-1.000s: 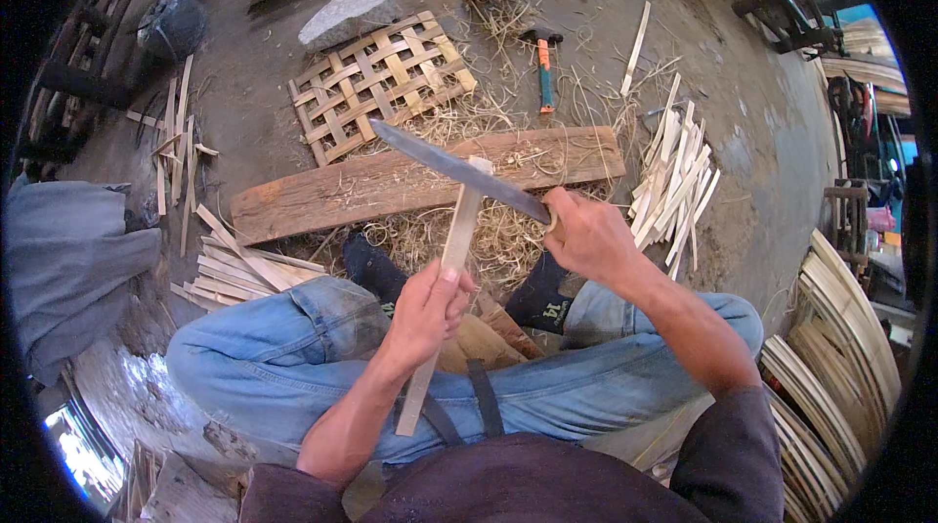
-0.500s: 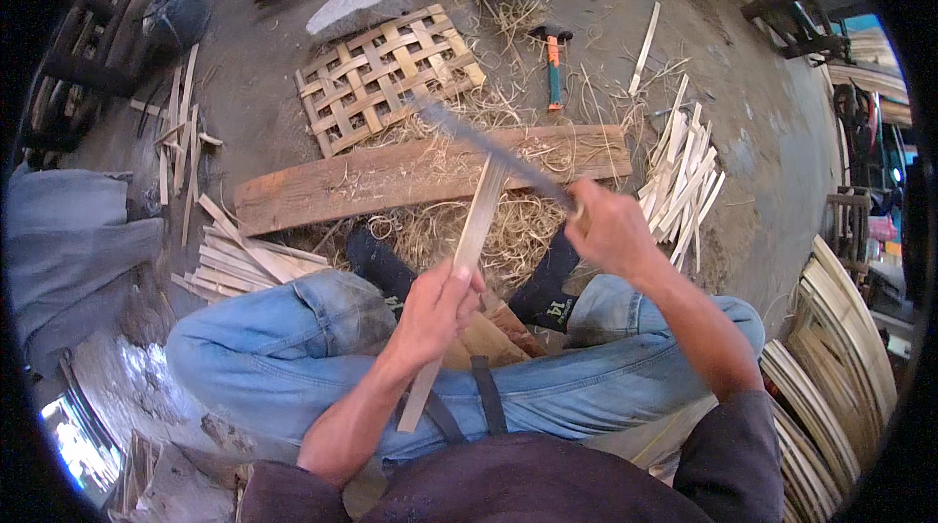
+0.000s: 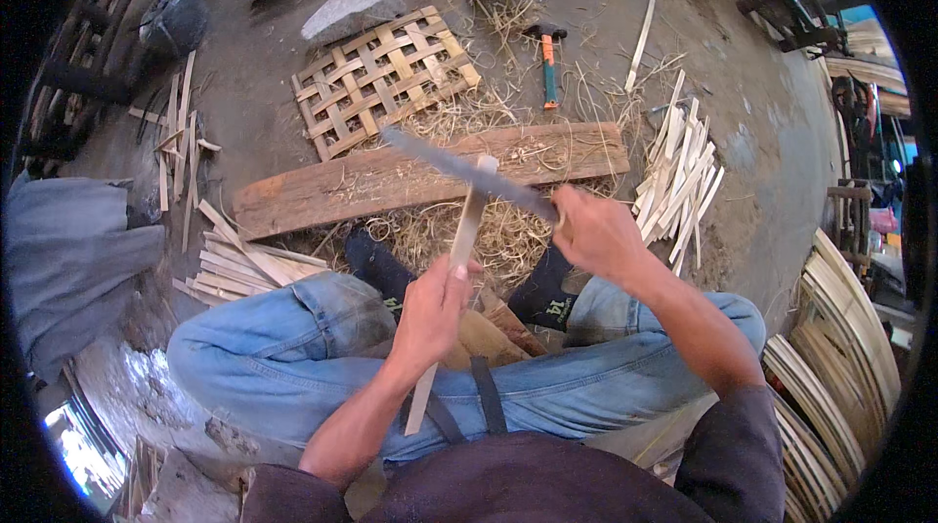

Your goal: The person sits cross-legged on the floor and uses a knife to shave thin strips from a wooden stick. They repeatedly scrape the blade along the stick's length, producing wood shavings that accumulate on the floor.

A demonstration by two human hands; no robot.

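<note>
A pale, flat bamboo strip (image 3: 466, 233) slants up from my lap, and my left hand (image 3: 433, 310) is closed around its middle. My right hand (image 3: 598, 235) grips the handle of a long knife (image 3: 469, 171); most of the handle is hidden in the fist. The blade points to the far left and crosses over the strip near its upper end. Whether edge and strip touch, I cannot tell. Beneath both lies a brown wooden plank (image 3: 332, 193) with thin shavings (image 3: 430, 232) on and around it.
Beyond the plank lie a woven bamboo panel (image 3: 376, 83), a grey stone (image 3: 354, 10) and a hammer (image 3: 549, 68). Cut strips are piled at the right (image 3: 679, 171) and left (image 3: 244, 264). Long bundled strips (image 3: 845, 337) stand at the far right. My crossed legs (image 3: 586, 367) frame the near side.
The knife and my right hand have shifted a little left and nearer. The strip's upper end has tipped slightly left, with my left hand still around it.
</note>
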